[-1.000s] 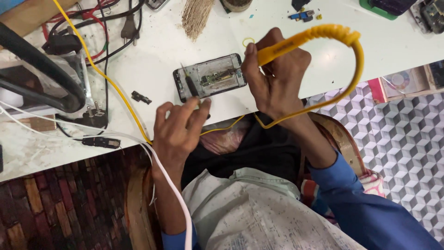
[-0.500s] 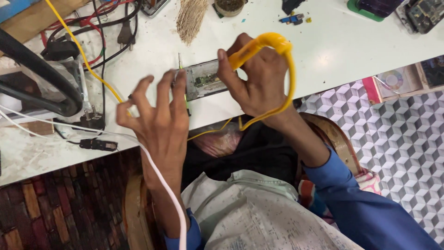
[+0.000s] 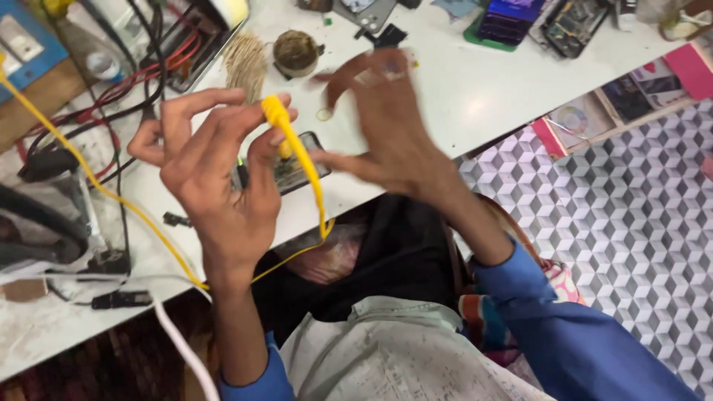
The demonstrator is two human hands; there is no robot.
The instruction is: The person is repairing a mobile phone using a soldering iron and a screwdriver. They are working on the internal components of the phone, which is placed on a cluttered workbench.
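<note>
Far left: tangle of red and black wires (image 3: 111, 96) on white workbench (image 3: 475, 89). Left hand (image 3: 212, 174) raised above bench edge, fingers partly spread, index and thumb pinching yellow probe tip (image 3: 276, 113). Yellow cable (image 3: 312, 178) drops from pinch, loops down toward lap. Opened phone (image 3: 293, 167) lies flat on bench, just behind left hand, partly hidden. Bristle brush (image 3: 245, 63) beyond. Right hand (image 3: 390, 126) blurred, fingers splayed wide, holding nothing, hovering over bench right of phone.

A glossy yellow plastic cable (image 3: 308, 167) crosses a smooth, matt white worktop (image 3: 475, 89) beside a bristly brush (image 3: 245, 63).
</note>
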